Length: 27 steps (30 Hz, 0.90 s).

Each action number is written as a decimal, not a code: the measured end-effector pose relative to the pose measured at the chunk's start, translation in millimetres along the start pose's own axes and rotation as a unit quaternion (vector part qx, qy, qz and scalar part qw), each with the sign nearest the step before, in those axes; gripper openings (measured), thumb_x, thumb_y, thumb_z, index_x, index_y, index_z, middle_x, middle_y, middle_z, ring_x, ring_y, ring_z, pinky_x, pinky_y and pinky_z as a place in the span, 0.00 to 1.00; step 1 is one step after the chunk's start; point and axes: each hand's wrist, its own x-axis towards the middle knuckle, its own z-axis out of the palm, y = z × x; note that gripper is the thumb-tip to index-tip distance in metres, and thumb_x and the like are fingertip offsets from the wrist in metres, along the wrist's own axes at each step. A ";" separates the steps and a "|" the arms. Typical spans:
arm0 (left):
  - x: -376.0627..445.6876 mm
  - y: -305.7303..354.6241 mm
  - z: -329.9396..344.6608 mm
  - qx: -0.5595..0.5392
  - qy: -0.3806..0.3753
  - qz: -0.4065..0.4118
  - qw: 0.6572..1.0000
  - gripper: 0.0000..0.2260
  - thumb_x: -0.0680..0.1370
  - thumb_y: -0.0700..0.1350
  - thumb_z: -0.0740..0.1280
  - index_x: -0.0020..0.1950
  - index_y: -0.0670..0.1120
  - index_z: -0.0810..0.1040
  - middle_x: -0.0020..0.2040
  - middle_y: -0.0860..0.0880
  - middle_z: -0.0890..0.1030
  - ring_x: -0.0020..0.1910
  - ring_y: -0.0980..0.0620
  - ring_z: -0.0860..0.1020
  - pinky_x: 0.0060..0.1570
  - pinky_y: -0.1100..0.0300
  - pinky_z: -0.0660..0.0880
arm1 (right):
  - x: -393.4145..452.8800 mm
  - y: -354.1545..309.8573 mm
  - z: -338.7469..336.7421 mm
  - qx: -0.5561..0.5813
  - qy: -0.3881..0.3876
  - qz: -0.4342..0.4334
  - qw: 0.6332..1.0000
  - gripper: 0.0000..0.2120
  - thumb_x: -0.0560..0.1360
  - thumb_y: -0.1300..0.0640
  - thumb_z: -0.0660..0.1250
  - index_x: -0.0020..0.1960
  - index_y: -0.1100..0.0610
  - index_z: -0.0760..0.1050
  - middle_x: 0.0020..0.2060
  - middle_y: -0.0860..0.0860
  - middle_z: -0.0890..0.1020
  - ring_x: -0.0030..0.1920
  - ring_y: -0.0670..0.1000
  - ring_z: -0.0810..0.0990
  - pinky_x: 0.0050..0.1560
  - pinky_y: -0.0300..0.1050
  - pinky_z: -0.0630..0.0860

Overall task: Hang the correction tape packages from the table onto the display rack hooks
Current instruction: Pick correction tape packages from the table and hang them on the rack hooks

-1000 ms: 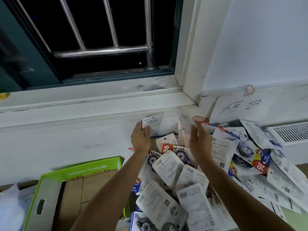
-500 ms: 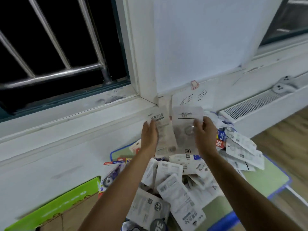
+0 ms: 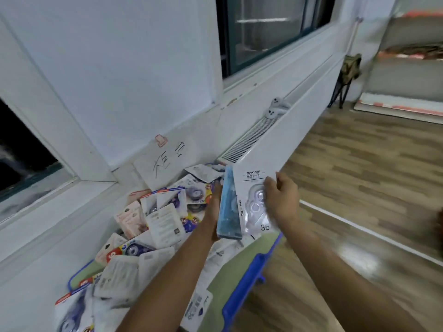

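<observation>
Many correction tape packages [image 3: 163, 224] lie heaped on a low green table with a blue rim [image 3: 247, 276]. My right hand [image 3: 282, 200] grips a white package [image 3: 251, 188] marked 36, held upright above the table's right end. Just left of it my left hand [image 3: 213, 207] holds a bluish package [image 3: 229, 207], seen almost edge-on, beside the white one. At the far right of the room stands a blurred shelf unit [image 3: 407, 56]; I cannot make out hooks on it.
A white radiator cover [image 3: 263, 140] runs along the wall under the windows, with small white objects [image 3: 275, 109] on top. A handwritten paper [image 3: 165, 164] leans against the wall behind the pile. Wooden floor [image 3: 359, 176] stretches to the right. A folding stool [image 3: 345, 80] stands in the far corner.
My view has swung right, from the window toward the room. Both hands came up from the pile with a package each and moved right with them; the left package now shows edge-on.
</observation>
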 end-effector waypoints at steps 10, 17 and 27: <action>59.6 -110.8 206.3 0.124 0.070 -0.080 0.987 0.16 0.79 0.48 0.64 0.62 0.39 0.76 0.57 0.36 0.79 0.50 0.40 0.79 0.53 0.45 0.76 | 26.9 61.8 -246.6 -0.045 0.167 0.046 0.984 0.12 0.77 0.59 0.60 0.34 0.53 0.69 0.28 0.46 0.73 0.35 0.53 0.71 0.37 0.44 0.64; 97.5 -194.1 327.4 0.165 -0.032 -0.110 0.980 0.13 0.80 0.46 0.64 0.59 0.40 0.78 0.58 0.35 0.80 0.57 0.35 0.78 0.58 0.37 0.74 | 28.3 102.4 -400.7 -0.094 0.316 0.069 0.942 0.08 0.76 0.60 0.61 0.44 0.63 0.76 0.34 0.54 0.76 0.39 0.56 0.72 0.40 0.46 0.62; 184.2 -296.6 478.5 0.257 -0.147 -0.136 0.945 0.06 0.80 0.41 0.63 0.48 0.44 0.80 0.42 0.46 0.84 0.40 0.46 0.82 0.41 0.56 0.77 | 55.3 157.3 -559.5 -0.113 0.455 0.114 0.876 0.07 0.76 0.59 0.59 0.42 0.58 0.74 0.35 0.51 0.76 0.40 0.56 0.73 0.39 0.44 0.61</action>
